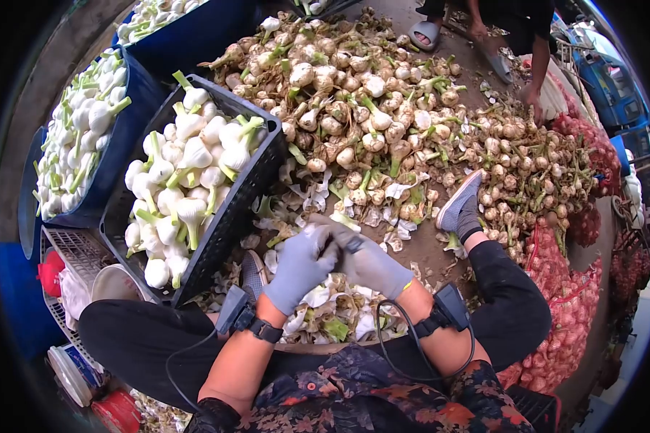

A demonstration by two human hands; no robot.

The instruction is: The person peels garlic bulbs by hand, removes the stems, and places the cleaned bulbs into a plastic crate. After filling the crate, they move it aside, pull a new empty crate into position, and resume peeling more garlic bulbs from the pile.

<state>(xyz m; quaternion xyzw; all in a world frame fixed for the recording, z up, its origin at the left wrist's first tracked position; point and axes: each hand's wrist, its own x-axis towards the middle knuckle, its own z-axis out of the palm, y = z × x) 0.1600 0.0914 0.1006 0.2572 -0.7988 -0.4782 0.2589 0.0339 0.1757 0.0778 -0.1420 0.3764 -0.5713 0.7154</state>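
In grey-white gloves, my left hand point(301, 265) and my right hand point(374, 264) meet in front of my lap, fingers curled in and touching. What lies between them is hidden, and the right fingers are slightly blurred. Below them is a heap of stripped garlic skins point(347, 309). To the left, a tilted black plastic crate point(256, 162) holds clean white garlic bulbs point(195, 153) with short green stems. Ahead of my hands spreads a big pile of dirty, untrimmed garlic point(332, 126).
Blue tubs point(141, 94) of white garlic stand at the left and back left. Red mesh sacks point(549, 310) of garlic lie at right. At top right, another person's hand point(533, 102) reaches into the pile. A white bucket point(119, 283) stands beside my left knee.
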